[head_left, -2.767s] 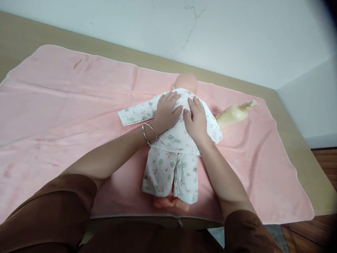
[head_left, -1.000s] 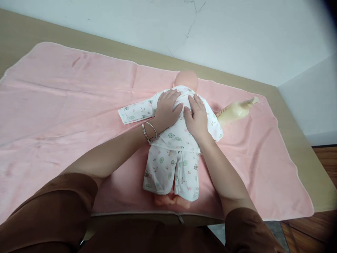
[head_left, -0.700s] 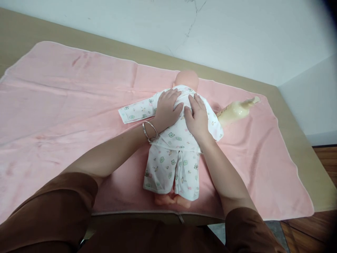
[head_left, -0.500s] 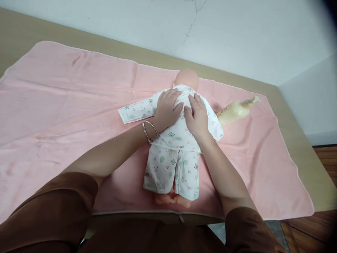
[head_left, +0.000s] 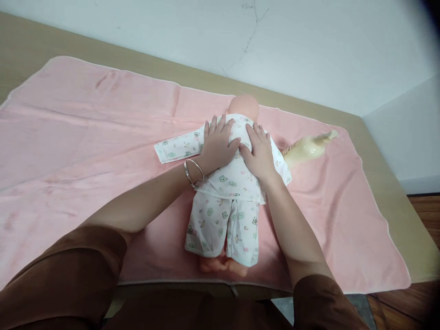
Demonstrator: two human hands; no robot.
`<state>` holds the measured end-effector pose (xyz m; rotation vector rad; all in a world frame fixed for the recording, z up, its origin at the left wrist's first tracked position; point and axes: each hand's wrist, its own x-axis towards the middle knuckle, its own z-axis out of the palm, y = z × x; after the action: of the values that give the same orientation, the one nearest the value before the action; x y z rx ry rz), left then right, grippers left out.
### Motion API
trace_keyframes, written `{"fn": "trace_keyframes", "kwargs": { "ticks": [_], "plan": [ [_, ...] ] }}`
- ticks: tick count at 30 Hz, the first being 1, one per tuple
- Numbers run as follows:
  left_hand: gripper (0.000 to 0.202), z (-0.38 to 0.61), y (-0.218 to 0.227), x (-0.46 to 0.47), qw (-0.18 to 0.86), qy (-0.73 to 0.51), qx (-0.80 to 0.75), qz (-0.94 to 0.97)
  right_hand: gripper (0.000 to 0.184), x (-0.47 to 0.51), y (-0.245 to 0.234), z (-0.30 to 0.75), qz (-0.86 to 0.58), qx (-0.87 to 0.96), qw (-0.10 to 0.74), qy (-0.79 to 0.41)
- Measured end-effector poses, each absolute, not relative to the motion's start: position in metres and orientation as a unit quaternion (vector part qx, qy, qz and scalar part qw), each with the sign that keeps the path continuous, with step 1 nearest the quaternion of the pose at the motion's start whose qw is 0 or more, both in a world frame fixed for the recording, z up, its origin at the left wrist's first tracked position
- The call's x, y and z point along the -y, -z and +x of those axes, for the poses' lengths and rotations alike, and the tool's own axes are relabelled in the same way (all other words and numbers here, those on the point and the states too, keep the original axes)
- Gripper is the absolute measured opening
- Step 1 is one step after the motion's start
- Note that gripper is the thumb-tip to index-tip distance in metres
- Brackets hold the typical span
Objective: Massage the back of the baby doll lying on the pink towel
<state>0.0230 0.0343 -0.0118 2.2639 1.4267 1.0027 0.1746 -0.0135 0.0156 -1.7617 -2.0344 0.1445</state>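
Note:
A baby doll (head_left: pixel 244 106) lies on a pink blanket (head_left: pixel 103 137), the back of its head toward the wall and its bare feet toward me. It wears a white printed top (head_left: pixel 228 181) and matching trousers (head_left: pixel 208 222). My left hand (head_left: pixel 218 144) rests flat on the left of the doll's upper back, fingers spread. On the right side lies my right hand (head_left: pixel 258 153), also flat with fingers apart. The two thumbs nearly meet in the middle. One sleeve stretches out to the left; the doll's face is hidden.
A cream-coloured pump bottle (head_left: pixel 305 150) lies on its side on the blanket, right of the doll. The wooden table (head_left: pixel 151 66) reaches back to a cracked white wall (head_left: pixel 302 55). Its right edge drops to a brown floor (head_left: pixel 426 215).
Both hands stay on the doll's back. My left fingers are spread wider, and the hem of the top and the trousers have shifted slightly. The view has tilted a little.

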Motion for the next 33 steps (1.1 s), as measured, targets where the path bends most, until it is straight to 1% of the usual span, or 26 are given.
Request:
{"fn": "trace_keyframes", "kwargs": {
  "ticks": [2, 4, 8, 14, 17, 20, 23, 26, 28, 30, 33],
  "plan": [
    [0.061, 0.024, 0.010, -0.033, 0.145, -0.339, -0.505, 0.780, 0.061, 0.012, -0.016, 0.178, -0.638, 0.737, 0.214, -0.060],
    [0.063, 0.024, 0.009, -0.032, 0.146, -0.334, -0.511, 0.778, 0.057, 0.012, -0.016, 0.179, -0.641, 0.734, 0.214, -0.063],
    [0.061, 0.024, 0.010, -0.032, 0.135, -0.337, -0.507, 0.782, 0.054, 0.015, -0.017, 0.174, -0.660, 0.720, 0.207, -0.054],
    [0.051, 0.020, 0.013, -0.031, 0.103, -0.377, -0.463, 0.796, 0.054, 0.028, -0.028, 0.155, -0.693, 0.702, 0.161, 0.016],
    [0.040, 0.019, 0.008, -0.024, 0.071, -0.393, -0.448, 0.800, 0.053, 0.040, -0.038, 0.145, -0.700, 0.700, 0.128, 0.065],
    [0.035, 0.020, 0.002, -0.016, 0.053, -0.392, -0.445, 0.803, 0.051, 0.046, -0.046, 0.143, -0.710, 0.693, 0.101, 0.065],
    [0.037, 0.022, 0.001, -0.016, 0.064, -0.383, -0.464, 0.796, 0.054, 0.039, -0.043, 0.151, -0.704, 0.700, 0.114, 0.024],
    [0.049, 0.023, 0.008, -0.024, 0.085, -0.376, -0.482, 0.787, 0.059, 0.024, -0.031, 0.165, -0.674, 0.721, 0.159, -0.016],
    [0.052, 0.023, 0.012, -0.028, 0.092, -0.375, -0.483, 0.786, 0.060, 0.018, -0.025, 0.171, -0.655, 0.734, 0.178, -0.027],
    [0.049, 0.022, 0.012, -0.029, 0.088, -0.379, -0.474, 0.790, 0.058, 0.017, -0.022, 0.171, -0.646, 0.742, 0.178, -0.024],
    [0.040, 0.020, 0.005, -0.025, 0.071, -0.382, -0.445, 0.807, 0.054, 0.025, -0.027, 0.160, -0.644, 0.746, 0.169, 0.007]
  ]
}}
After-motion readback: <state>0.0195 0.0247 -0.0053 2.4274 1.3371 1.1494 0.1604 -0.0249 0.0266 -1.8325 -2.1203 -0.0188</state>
